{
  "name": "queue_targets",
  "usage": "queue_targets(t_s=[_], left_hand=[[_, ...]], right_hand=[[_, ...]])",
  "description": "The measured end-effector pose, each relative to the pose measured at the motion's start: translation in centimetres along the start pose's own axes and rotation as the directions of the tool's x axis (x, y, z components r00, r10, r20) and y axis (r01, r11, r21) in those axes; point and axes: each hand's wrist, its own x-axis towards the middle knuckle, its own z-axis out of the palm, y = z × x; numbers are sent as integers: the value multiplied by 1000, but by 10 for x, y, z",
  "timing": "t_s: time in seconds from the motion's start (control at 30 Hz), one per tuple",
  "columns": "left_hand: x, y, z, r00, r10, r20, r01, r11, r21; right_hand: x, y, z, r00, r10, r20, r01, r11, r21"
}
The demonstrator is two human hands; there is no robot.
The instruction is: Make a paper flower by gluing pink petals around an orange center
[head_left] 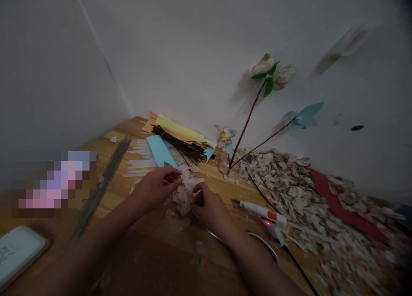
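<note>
A loose pile of pale, translucent petals (183, 197) lies on the table between my two hands. My left hand (157, 185) reaches in from the left, its thumb and forefinger closed on petals at the top of the pile. Opposite it, my right hand (210, 205) has its fingers curled in a pinch at the pile's right edge, on petals partly hidden by the fingertips. Just beyond the left hand is a light blue paper strip (161, 152). A hot glue gun (260, 212) with a lit red light lies right of my right hand.
Dried petals (289, 188) are heaped along the wall at right, a red strip (341, 201) across them. Two stems with a white flower (262, 66) and blue leaves (304, 117) lean there. Brown stems (180, 143), grey wires (103, 184), white glue sticks (140, 163) and a white box (22, 253) lie leftward.
</note>
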Motion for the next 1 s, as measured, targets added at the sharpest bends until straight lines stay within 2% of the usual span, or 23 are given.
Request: queue_targets(t_s=[0.13, 0.27, 0.4, 0.5, 0.57, 0.63, 0.7, 0.77, 0.87, 1.0], left_hand=[[-1, -2, 3, 1000, 8, 3, -7, 1000, -11], [0, -3, 4, 1000, 10, 18, -9, 1000, -20], [1, -1, -2, 1000, -7, 14, 7, 1000, -4], [3, 0, -10, 999, -32, -23, 33, 999, 25], [3, 0, -14, 998, -42, -36, 44, 998, 37], [3, 0, -15, 998, -43, -38, 44, 998, 34], [2, 0, -12, 999, -35, -35, 36, 999, 22], [1, -1, -8, 999, -21, -23, 21, 1000, 7], [0, -1, -4, 1000, -3, 0, 3, 1000, -17], [-1, 1, -3, 1000, -2, 8, 3, 999, -39]], right_hand=[[1, 2, -2, 999, 0, -47, 1, 1000, 27], [5, 9, -1, 989, 6, -150, 0, 999, 42], [6, 18, -4, 978, -18, -207, 20, 1000, 8], [-4, 16, -7, 973, -86, -216, 75, 995, -62], [-14, 10, -8, 973, -165, -161, 151, 984, -98], [-23, 1, -8, 959, -282, 1, 280, 952, -121], [-29, -6, -7, 907, -381, 178, 408, 900, -150], [-29, -9, -5, 862, -423, 280, 485, 848, -214], [-25, -10, -1, 847, -423, 321, 513, 810, -286], [-20, -9, 4, 850, -415, 323, 501, 826, -258]])
